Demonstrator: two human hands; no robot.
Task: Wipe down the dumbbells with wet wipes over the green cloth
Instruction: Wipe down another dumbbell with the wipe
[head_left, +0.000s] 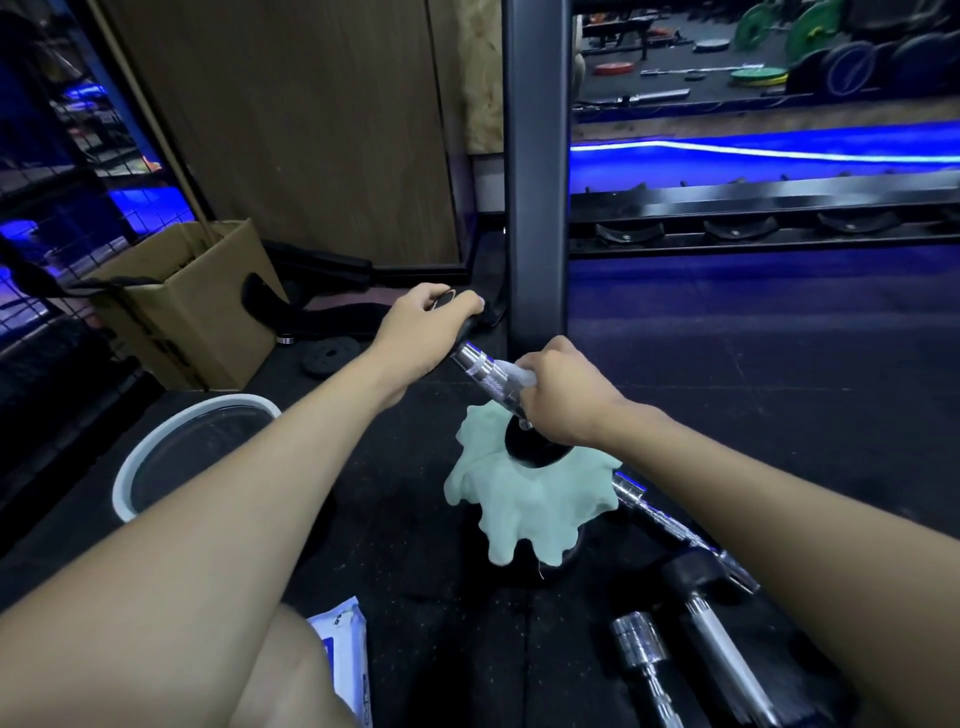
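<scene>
A dumbbell stands tilted, its lower black head resting on the crumpled green cloth spread on the dark floor. The left hand curls over the upper black head, steadying it, while the right hand grips a white wet wipe wrapped round the chrome handle (the two hands well apart). More chrome dumbbell handles lie to the right; a wipe pack and a white bucket sit left.
</scene>
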